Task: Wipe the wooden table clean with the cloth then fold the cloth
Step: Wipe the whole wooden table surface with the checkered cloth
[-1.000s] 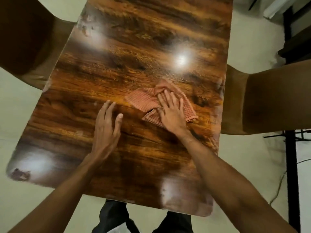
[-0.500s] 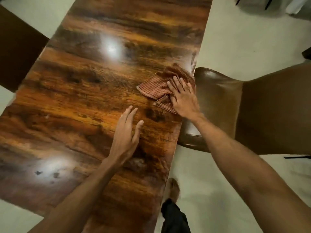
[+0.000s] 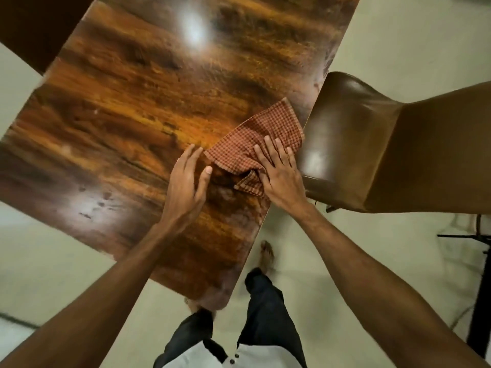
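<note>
While the right hand [image 3: 281,176] presses flat with its fingers spread on the checked cloth [image 3: 255,144], the cloth has slid to the tabletop [image 3: 138,107] edge, right beside the brown chair [image 3: 353,139]. The left hand [image 3: 186,181], open with nothing in its grip, has moved in until its fingertips nearly touch the cloth's near corner. That looks like wiping is almost done and folding may come soon.
</note>
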Demonstrator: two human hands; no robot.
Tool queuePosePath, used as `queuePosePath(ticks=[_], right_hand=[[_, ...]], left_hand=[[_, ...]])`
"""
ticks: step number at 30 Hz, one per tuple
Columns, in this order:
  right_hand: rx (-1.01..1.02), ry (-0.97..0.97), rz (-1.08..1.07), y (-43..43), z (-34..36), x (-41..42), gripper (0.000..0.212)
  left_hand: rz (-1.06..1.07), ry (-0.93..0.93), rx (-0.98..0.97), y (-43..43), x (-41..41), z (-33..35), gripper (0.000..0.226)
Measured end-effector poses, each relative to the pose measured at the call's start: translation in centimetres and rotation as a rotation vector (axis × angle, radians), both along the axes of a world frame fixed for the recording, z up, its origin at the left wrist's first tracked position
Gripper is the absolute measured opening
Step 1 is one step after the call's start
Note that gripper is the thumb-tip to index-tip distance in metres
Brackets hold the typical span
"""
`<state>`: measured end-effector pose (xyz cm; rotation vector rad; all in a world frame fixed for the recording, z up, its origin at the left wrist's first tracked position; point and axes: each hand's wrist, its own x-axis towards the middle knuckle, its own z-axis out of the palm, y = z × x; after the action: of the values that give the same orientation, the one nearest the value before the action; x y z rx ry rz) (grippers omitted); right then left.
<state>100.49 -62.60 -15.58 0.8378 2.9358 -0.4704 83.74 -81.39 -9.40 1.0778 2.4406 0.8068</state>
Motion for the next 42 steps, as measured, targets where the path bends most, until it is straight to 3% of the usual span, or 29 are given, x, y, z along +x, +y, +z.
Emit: queuePosePath(ticks=[2, 5, 8, 13, 19, 22, 25, 28, 31, 35, 38, 40, 42], right_hand=[[0.01, 0.008, -0.067, -5.4, 0.3, 0.3, 0.069], [-0.016, 0.009, 0.064, -15.6, -0.2, 3.9, 0.068], [0.007, -0.037, 0.16, -17.2, -0.4, 4.7, 0.063], [0.037, -0.12, -0.146, -13.9, 0.7, -2.5, 0.061], [0.034, -0.074, -0.068, -28.2, 1.4, 2.4, 0.059], [-0.045, -0.119, -0.254, -29.9, 1.5, 4.6, 0.06], [-0.035, -0.09, -0.389, -34.3, 1.9, 2.8, 0.059], [-0.061, -0.083, -0.272, -39.2, 1.0, -0.5, 0.061], [-0.08, -0.06, -0.258, -37.2, 0.5, -1.3, 0.06], [0.013, -0.11, -0.56, -35.3, 0.9, 0.9, 0.06], [0.041, -0.144, -0.69, -35.6, 0.7, -2.5, 0.063], [0.029, -0.113, -0.67, -35.9, 0.3, -7.3, 0.068], [0.013, -0.057, -0.484, -35.7, 0.0, -13.1, 0.069]], left_hand=[[0.006, -0.021, 0.011, -2.8, 0.2, 0.0, 0.059], [0.013, -0.036, 0.016, -6.8, 0.6, 0.0, 0.059], [0.006, -0.063, 0.042, -11.1, 0.5, -0.2, 0.059], [0.005, -0.106, 0.087, -18.3, 0.3, -0.1, 0.058], [-0.049, -0.154, 0.075, -24.6, 0.7, 0.7, 0.057], [-0.062, -0.167, 0.057, -26.0, 0.9, 0.8, 0.055], [-0.052, -0.178, 0.089, -26.5, -0.2, 1.3, 0.056], [-0.052, -0.179, 0.092, -27.1, -1.4, 1.2, 0.054], [-0.054, -0.173, 0.066, -27.0, -3.3, 1.0, 0.053], [-0.071, -0.174, 0.081, -26.5, -6.7, 1.3, 0.058], [-0.067, -0.17, 0.063, -24.8, -10.2, 1.7, 0.061], [-0.074, -0.161, 0.033, -23.7, -12.4, 1.9, 0.063], [-0.089, -0.148, -0.006, -22.3, -15.2, 1.8, 0.065]])
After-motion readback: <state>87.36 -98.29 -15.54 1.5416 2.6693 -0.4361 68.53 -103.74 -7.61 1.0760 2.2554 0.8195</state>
